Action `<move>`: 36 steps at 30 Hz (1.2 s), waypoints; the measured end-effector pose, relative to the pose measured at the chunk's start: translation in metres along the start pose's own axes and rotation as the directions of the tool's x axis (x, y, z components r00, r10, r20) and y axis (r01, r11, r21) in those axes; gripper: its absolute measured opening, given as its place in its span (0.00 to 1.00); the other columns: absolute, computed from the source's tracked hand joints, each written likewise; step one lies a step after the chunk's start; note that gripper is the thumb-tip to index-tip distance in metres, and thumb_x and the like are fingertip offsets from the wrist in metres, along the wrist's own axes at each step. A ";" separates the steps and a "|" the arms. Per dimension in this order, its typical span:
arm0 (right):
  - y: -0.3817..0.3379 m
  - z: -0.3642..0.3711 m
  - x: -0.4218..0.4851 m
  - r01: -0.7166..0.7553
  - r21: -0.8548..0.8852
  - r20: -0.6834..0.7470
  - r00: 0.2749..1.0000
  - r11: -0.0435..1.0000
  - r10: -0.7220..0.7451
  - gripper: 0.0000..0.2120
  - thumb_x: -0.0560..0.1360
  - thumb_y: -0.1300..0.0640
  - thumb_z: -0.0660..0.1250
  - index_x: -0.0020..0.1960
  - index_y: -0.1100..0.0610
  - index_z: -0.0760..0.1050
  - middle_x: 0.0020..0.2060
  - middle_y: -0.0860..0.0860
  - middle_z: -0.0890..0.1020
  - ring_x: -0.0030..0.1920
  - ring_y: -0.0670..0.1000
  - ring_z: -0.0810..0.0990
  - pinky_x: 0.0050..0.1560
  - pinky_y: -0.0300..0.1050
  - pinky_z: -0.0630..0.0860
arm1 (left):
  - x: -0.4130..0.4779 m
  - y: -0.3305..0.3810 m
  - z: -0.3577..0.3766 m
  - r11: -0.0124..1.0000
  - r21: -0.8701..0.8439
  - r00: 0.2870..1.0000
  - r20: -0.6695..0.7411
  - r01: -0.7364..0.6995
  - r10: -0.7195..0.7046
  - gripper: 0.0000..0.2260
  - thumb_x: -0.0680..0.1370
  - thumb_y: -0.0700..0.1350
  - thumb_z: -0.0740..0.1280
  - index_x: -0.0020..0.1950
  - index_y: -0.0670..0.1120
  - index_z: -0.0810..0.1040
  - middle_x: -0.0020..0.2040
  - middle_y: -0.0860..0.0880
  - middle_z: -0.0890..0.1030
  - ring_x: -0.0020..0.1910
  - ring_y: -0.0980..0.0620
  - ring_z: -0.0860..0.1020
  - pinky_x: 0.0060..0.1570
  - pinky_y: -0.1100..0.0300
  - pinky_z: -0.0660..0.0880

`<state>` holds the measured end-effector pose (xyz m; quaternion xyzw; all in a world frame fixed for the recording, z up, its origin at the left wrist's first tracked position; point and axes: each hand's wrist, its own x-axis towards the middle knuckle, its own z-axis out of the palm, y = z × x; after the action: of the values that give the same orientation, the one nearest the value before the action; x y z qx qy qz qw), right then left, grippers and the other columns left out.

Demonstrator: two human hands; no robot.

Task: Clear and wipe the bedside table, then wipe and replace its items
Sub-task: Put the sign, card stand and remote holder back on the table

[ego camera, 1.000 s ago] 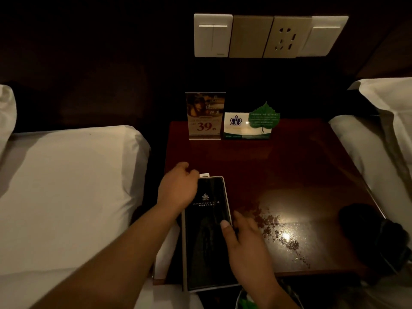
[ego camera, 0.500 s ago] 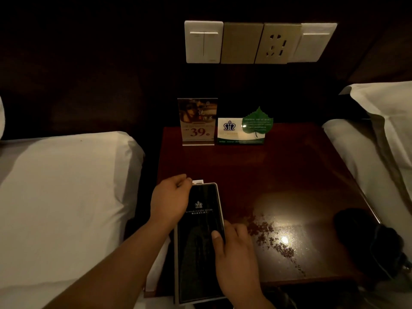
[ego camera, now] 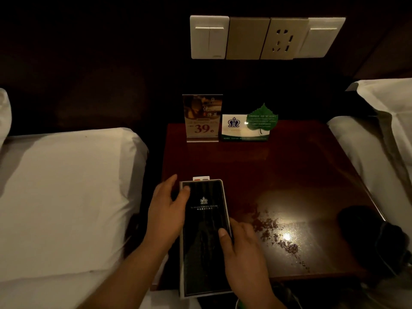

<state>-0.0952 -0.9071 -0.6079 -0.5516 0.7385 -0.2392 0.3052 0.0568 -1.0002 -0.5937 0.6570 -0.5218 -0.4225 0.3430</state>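
The black rectangular hotel folder (ego camera: 205, 237) sits at the front-left of the glossy dark-red wooden bedside table (ego camera: 278, 175), near end overhanging, with the left hand (ego camera: 165, 217) gripping its left edge and the right hand (ego camera: 247, 257) its right edge, thumbs on the cover.

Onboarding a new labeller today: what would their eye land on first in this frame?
The black rectangular hotel folder at the front left edge of the glossy red-brown wooden bedside table, held by the left hand at its left edge and the right hand at its right. Next, the bright glare with a speckled stain right of the folder. Then the pale wall switch and socket panel above the table's back.
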 end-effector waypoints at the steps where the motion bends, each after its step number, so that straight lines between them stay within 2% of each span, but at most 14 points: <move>1: 0.002 -0.002 -0.003 -0.008 0.012 0.014 1.000 1.000 0.008 0.20 0.80 0.44 0.53 0.71 0.46 0.67 0.58 0.44 0.70 0.57 0.45 0.71 0.58 0.40 0.71 | -0.015 -0.007 -0.005 0.999 -0.037 1.000 -0.016 0.003 -0.003 0.17 0.80 0.54 0.64 0.69 0.59 0.73 0.67 0.51 0.75 0.66 0.52 0.74 0.67 0.50 0.71; 3: 0.006 -0.005 -0.010 -0.019 -0.006 0.034 0.999 1.000 0.019 0.20 0.81 0.44 0.54 0.70 0.47 0.69 0.58 0.43 0.71 0.57 0.43 0.71 0.57 0.37 0.69 | -0.051 -0.022 -0.009 0.994 -0.078 0.996 -0.035 0.079 -0.082 0.14 0.79 0.51 0.66 0.62 0.67 0.72 0.63 0.54 0.76 0.64 0.52 0.75 0.64 0.54 0.70; 4: 0.006 -0.005 -0.015 -0.026 -0.023 0.037 0.999 0.999 0.026 0.20 0.81 0.45 0.54 0.70 0.47 0.69 0.58 0.43 0.71 0.57 0.42 0.71 0.56 0.35 0.68 | -0.068 -0.029 -0.007 0.989 -0.067 0.990 -0.024 0.135 -0.137 0.18 0.78 0.49 0.68 0.63 0.67 0.69 0.64 0.55 0.74 0.65 0.54 0.73 0.63 0.57 0.67; 5: 0.005 -0.004 -0.018 -0.036 -0.038 0.041 0.998 0.999 0.038 0.20 0.80 0.45 0.55 0.71 0.46 0.68 0.58 0.44 0.70 0.57 0.43 0.71 0.56 0.34 0.68 | -0.084 -0.034 -0.002 0.985 -0.025 0.985 -0.007 0.172 -0.172 0.23 0.77 0.48 0.69 0.68 0.65 0.67 0.67 0.55 0.72 0.66 0.56 0.70 0.64 0.60 0.64; 7: 0.001 0.001 -0.022 -0.071 -0.072 0.046 0.996 0.995 0.074 0.21 0.80 0.44 0.55 0.72 0.45 0.66 0.60 0.45 0.69 0.59 0.44 0.70 0.59 0.35 0.67 | -0.105 -0.038 0.013 0.987 0.050 0.989 0.005 0.150 -0.151 0.33 0.75 0.46 0.72 0.76 0.57 0.61 0.74 0.55 0.65 0.71 0.57 0.64 0.67 0.63 0.59; 9: -0.005 0.006 -0.020 -0.110 -0.097 0.042 0.993 0.989 0.114 0.22 0.80 0.44 0.55 0.73 0.45 0.63 0.61 0.46 0.68 0.61 0.46 0.69 0.61 0.36 0.67 | -0.106 -0.034 0.021 0.987 0.051 0.989 -0.013 0.151 -0.150 0.37 0.75 0.46 0.72 0.79 0.53 0.57 0.77 0.53 0.61 0.74 0.55 0.60 0.68 0.64 0.56; 12: -0.009 0.008 -0.008 -0.120 -0.055 0.018 0.993 0.991 0.121 0.22 0.80 0.45 0.56 0.73 0.47 0.65 0.60 0.47 0.68 0.60 0.47 0.70 0.61 0.39 0.68 | -0.083 -0.026 0.023 0.986 0.008 0.986 -0.018 0.169 -0.169 0.33 0.77 0.49 0.68 0.79 0.53 0.57 0.77 0.52 0.61 0.73 0.54 0.61 0.68 0.62 0.58; 17: -0.009 0.012 0.008 -0.083 0.002 -0.003 0.997 0.997 0.083 0.19 0.80 0.48 0.57 0.70 0.49 0.68 0.56 0.47 0.69 0.57 0.48 0.71 0.60 0.44 0.71 | -0.063 -0.027 0.020 0.996 -0.010 0.996 -0.005 0.091 -0.091 0.29 0.80 0.49 0.64 0.79 0.54 0.59 0.74 0.54 0.64 0.69 0.59 0.63 0.66 0.62 0.62; 21: -0.010 0.013 0.010 -0.063 0.044 -0.008 0.998 0.997 0.063 0.18 0.80 0.49 0.57 0.69 0.50 0.69 0.55 0.47 0.69 0.56 0.48 0.72 0.60 0.45 0.72 | -0.057 -0.030 0.018 0.987 -0.126 0.995 0.007 0.100 -0.100 0.25 0.80 0.50 0.62 0.77 0.58 0.62 0.70 0.57 0.68 0.67 0.59 0.69 0.67 0.57 0.69; 26: -0.009 0.013 0.011 -0.052 0.067 -0.020 0.998 0.996 0.054 0.16 0.80 0.50 0.58 0.67 0.48 0.71 0.53 0.47 0.69 0.55 0.49 0.73 0.59 0.48 0.73 | -0.059 -0.030 0.021 0.978 -0.173 0.993 0.003 0.115 -0.116 0.24 0.81 0.49 0.61 0.76 0.61 0.62 0.64 0.65 0.69 0.59 0.73 0.69 0.52 0.72 0.67; 28: -0.008 0.014 0.010 -0.058 0.081 -0.023 0.998 0.995 0.060 0.16 0.80 0.50 0.58 0.67 0.48 0.71 0.53 0.47 0.69 0.55 0.50 0.74 0.60 0.48 0.74 | -0.059 -0.029 0.022 0.974 -0.194 0.993 0.014 0.120 -0.119 0.24 0.81 0.49 0.61 0.75 0.62 0.62 0.61 0.69 0.68 0.56 0.78 0.68 0.49 0.71 0.68; 31: -0.008 0.015 0.011 -0.056 0.091 -0.017 0.998 0.994 0.058 0.15 0.80 0.50 0.58 0.65 0.49 0.72 0.53 0.47 0.69 0.54 0.49 0.74 0.60 0.48 0.74 | -0.060 -0.028 0.021 0.975 -0.194 0.994 0.003 0.106 -0.107 0.23 0.81 0.47 0.61 0.74 0.62 0.62 0.59 0.71 0.67 0.54 0.81 0.66 0.49 0.72 0.68; 36: -0.001 0.013 0.009 -0.089 0.109 -0.002 0.996 0.990 0.090 0.14 0.80 0.51 0.59 0.65 0.48 0.73 0.52 0.46 0.68 0.55 0.49 0.74 0.61 0.48 0.73 | -0.063 -0.026 0.021 0.969 -0.213 0.992 0.049 0.123 -0.115 0.22 0.81 0.47 0.62 0.65 0.70 0.59 0.47 0.88 0.62 0.49 0.88 0.63 0.40 0.85 0.66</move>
<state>-0.0867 -0.9165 -0.6182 -0.4996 0.7493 -0.2674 0.3426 0.0415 -0.9331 -0.6134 0.6384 -0.4386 -0.5081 0.3766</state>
